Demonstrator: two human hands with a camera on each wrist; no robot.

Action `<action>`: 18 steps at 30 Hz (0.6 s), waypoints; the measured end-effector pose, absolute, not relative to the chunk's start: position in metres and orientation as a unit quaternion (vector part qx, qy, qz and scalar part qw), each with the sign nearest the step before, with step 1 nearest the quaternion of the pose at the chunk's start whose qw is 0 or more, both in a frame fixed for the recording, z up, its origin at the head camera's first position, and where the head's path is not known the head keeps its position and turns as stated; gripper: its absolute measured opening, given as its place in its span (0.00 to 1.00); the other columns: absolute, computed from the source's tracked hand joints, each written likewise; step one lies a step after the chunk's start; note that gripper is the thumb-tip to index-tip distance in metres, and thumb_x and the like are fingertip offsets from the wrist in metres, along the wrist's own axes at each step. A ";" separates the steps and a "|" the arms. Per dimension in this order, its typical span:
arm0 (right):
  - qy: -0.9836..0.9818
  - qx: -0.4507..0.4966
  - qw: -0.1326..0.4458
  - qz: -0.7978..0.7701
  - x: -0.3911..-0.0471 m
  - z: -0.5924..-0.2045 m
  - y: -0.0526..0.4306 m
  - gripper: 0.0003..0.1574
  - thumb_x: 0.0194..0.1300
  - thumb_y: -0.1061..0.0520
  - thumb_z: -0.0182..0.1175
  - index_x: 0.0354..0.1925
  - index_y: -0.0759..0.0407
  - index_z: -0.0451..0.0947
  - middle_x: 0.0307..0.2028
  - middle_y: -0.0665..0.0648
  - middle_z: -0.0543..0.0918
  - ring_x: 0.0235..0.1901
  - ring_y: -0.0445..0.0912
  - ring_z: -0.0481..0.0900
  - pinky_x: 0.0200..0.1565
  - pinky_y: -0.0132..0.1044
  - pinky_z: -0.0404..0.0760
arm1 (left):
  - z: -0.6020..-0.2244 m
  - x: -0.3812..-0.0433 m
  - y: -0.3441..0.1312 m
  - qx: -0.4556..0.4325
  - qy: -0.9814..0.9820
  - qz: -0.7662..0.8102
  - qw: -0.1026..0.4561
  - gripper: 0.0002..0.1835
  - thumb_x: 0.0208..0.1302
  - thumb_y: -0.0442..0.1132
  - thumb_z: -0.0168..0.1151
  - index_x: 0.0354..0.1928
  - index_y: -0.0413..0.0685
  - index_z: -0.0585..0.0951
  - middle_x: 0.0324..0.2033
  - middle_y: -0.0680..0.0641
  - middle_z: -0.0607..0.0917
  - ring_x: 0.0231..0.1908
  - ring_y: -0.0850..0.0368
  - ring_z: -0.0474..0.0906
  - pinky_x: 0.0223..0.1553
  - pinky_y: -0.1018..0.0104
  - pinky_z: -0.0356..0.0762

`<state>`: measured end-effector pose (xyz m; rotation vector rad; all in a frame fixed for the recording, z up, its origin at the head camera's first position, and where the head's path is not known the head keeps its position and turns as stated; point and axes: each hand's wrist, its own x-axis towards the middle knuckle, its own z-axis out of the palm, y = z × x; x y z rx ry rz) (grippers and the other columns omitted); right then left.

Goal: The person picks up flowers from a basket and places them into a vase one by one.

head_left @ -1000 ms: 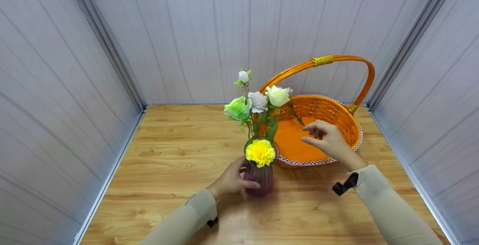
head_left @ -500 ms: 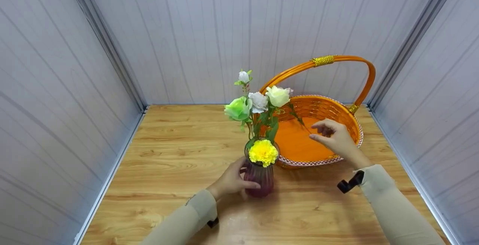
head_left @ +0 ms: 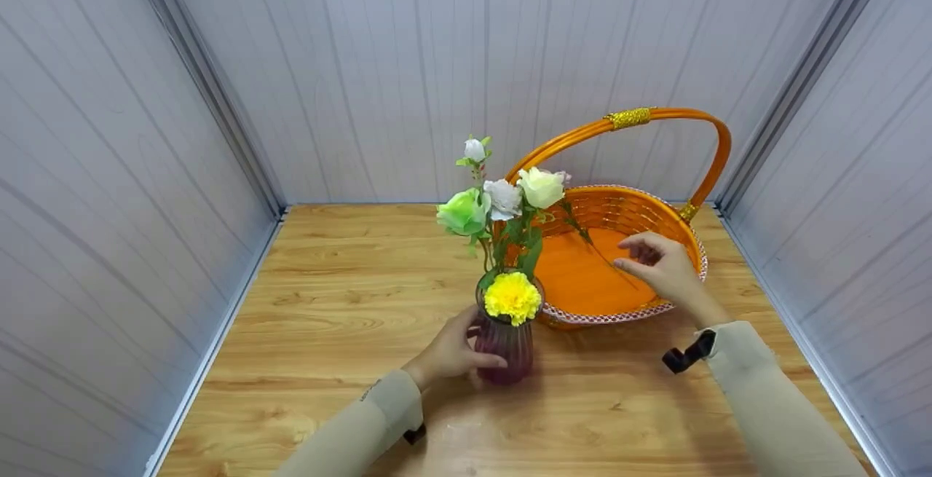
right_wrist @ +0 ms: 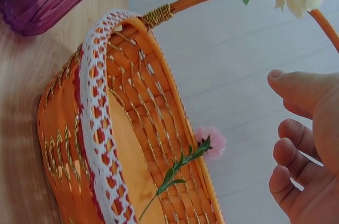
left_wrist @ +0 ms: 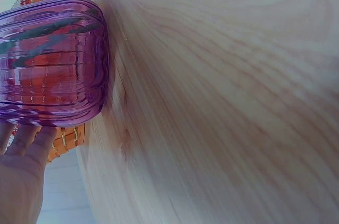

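Observation:
My left hand [head_left: 451,349] grips a ribbed purple glass vase [head_left: 518,355], thumb in front and fingers behind. In the vase stand a yellow carnation [head_left: 512,298], a green rose [head_left: 461,212], a cream rose [head_left: 541,187] and whitish blooms [head_left: 502,200]. My right hand [head_left: 666,269] hovers over the orange woven basket [head_left: 615,317], fingers loosely bent and holding nothing. Beside its fingertips, a thin green stem [head_left: 611,261] leans in the basket. The right wrist view shows that this stem carries a pink flower [right_wrist: 213,142] at the basket's far rim.
The basket's tall arched handle [head_left: 713,164] rises behind the flowers, wrapped with gold. Whitish panel walls [head_left: 437,62] close in the wooden tabletop [head_left: 349,273] at the back and both sides.
My right hand has drawn rightward, away from the flowers, and more of the thin stem shows in the basket. The yellow carnation shifted slightly right. My left hand stays on the vase.

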<state>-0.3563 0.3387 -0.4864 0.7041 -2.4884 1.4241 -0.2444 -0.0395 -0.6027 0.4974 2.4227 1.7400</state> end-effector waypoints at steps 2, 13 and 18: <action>-0.842 0.234 0.094 0.478 -0.358 -0.487 0.341 0.15 0.67 0.64 0.76 0.51 0.63 0.88 0.36 0.54 0.82 0.32 0.37 0.74 0.35 0.23 0.75 | -0.603 -0.245 -0.039 0.167 0.800 0.574 0.057 0.53 0.54 0.48 0.88 0.80 0.55 0.69 0.70 0.50 0.82 0.72 0.48 0.77 0.79 0.43 0.73; -0.858 0.217 0.075 0.459 -0.371 -0.495 0.353 0.17 0.71 0.60 0.74 0.55 0.64 0.87 0.39 0.56 0.83 0.34 0.37 0.75 0.37 0.23 0.76 | -0.603 -0.244 -0.040 0.166 0.798 0.577 0.059 0.52 0.55 0.47 0.87 0.80 0.55 0.69 0.70 0.48 0.81 0.73 0.45 0.76 0.79 0.40 0.73; -0.862 0.217 0.067 0.453 -0.376 -0.494 0.356 0.17 0.73 0.58 0.73 0.55 0.64 0.87 0.39 0.57 0.82 0.35 0.37 0.76 0.37 0.24 0.77 | -0.602 -0.244 -0.040 0.167 0.797 0.578 0.059 0.52 0.54 0.47 0.87 0.80 0.56 0.69 0.70 0.50 0.81 0.72 0.48 0.77 0.79 0.42 0.72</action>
